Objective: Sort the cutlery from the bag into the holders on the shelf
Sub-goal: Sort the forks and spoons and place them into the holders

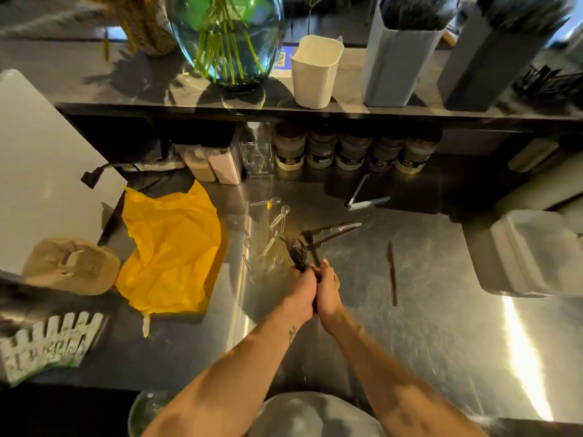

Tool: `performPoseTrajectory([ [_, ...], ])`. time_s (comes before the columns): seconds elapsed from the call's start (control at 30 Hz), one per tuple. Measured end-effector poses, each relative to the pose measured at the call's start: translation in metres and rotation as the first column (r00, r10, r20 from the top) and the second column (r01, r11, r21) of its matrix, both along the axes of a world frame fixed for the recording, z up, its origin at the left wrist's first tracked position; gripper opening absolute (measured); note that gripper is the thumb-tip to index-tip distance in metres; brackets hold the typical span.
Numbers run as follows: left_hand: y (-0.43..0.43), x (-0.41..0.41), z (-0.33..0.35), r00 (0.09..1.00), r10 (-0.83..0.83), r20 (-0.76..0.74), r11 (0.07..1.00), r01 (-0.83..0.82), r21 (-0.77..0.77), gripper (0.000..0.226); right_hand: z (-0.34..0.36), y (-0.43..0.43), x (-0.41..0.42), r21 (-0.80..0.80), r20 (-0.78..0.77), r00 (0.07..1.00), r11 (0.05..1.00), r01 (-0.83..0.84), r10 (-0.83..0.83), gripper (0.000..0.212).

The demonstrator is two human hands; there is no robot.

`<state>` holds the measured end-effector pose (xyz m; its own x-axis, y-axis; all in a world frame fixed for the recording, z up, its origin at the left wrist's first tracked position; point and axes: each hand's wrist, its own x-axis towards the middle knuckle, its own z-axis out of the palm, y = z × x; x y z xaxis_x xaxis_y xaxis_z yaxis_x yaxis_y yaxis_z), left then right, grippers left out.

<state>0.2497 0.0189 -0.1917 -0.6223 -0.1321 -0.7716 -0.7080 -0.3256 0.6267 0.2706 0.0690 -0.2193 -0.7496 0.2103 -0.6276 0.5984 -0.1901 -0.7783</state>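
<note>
Black plastic cutlery [298,253] sticks up in a bunch from two hands held close together over the middle of the steel counter [441,326]. The left hand [301,290] has its fingers curled round the handles. The right hand [329,288] presses against it side by side, its fingers closed on the same bunch and its thumb on top.

Just beyond the bunch, more black pieces [334,230] lie crossed on the counter, and a single black knife [391,272] lies apart to the right. Clear spoons [277,219] are scattered just left of the bunch and beyond it. Further left a yellow bag [170,247] lies flat and crumpled, with a brown paper bag [71,266] touching its left side.

On the dark shelf [157,99] at the far side stand three containers in a row. The white holder [317,72] is on the left, the grey holder [397,55] is in the middle, and the dark grey holder [495,58] is on the right. The two grey ones are packed with black cutlery. A round glass vase [227,36] with green stems stands left of the white holder. A row of jars [353,149] sits under the shelf.
</note>
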Motion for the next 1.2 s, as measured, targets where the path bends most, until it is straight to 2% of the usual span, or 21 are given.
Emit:
performPoseTrajectory([
  [0.07,0.0,0.003,0.001,0.998,0.054,0.011,0.998,-0.054,-0.023,0.012,0.011,0.006,0.004,-0.048,-0.044,0.995,0.995,-0.092,0.09,0.044],
  [0.17,-0.015,0.005,-0.002,0.994,0.094,0.058,0.995,-0.096,0.028,0.017,0.012,0.022,0.007,0.019,-0.075,0.993,0.995,-0.095,0.096,0.028],
  [0.33,-0.042,-0.004,-0.008,0.986,0.165,0.013,0.984,-0.165,0.059,0.022,-0.016,0.033,0.009,0.087,-0.037,0.986,0.984,-0.158,0.162,0.02],
  [0.4,-0.049,-0.011,-0.009,0.983,0.186,-0.008,0.981,-0.185,0.06,0.022,-0.026,0.036,0.005,0.191,-0.018,0.971,0.954,-0.232,0.24,0.018],
  [0.5,-0.057,-0.014,-0.018,0.981,0.193,-0.008,0.978,-0.191,0.084,0.019,-0.048,0.038,-0.011,0.363,0.03,0.929,0.862,-0.353,0.368,0.015],
  [0.53,-0.059,-0.014,-0.021,0.981,0.194,-0.008,0.977,-0.193,0.093,0.021,-0.054,0.038,-0.019,0.429,0.041,0.913,0.818,-0.382,0.405,0.021],
  [0.63,-0.065,-0.014,-0.034,0.978,0.206,0.004,0.971,-0.205,0.124,0.021,-0.061,0.038,-0.044,0.666,0.096,0.835,0.588,-0.459,0.542,0.05],
  [0.7,-0.067,-0.013,-0.041,0.973,0.228,0.02,0.964,-0.229,0.133,0.017,-0.063,0.037,-0.056,0.709,0.144,0.8,0.503,-0.494,0.582,0.06],
  [0.87,-0.075,-0.003,-0.054,0.963,0.263,0.063,0.956,-0.269,0.119,0.015,-0.073,0.029,-0.068,0.765,0.244,0.77,0.371,-0.527,0.589,0.048],
  [1.0,-0.076,0.003,-0.062,0.958,0.279,0.072,0.948,-0.287,0.139,0.021,-0.074,0.022,-0.073,0.711,0.283,0.814,0.458,-0.533,0.507,0.038],
  [1.1,-0.073,0.005,-0.068,0.969,0.235,0.083,0.963,-0.243,0.115,0.02,-0.072,0.021,-0.076,0.704,0.322,0.794,0.429,-0.565,0.516,0.035],
  [1.2,-0.069,0.004,-0.071,0.976,0.193,0.097,0.972,-0.204,0.113,0.018,-0.075,0.026,-0.077,0.638,0.358,0.777,0.472,-0.608,0.517,0.035],
])
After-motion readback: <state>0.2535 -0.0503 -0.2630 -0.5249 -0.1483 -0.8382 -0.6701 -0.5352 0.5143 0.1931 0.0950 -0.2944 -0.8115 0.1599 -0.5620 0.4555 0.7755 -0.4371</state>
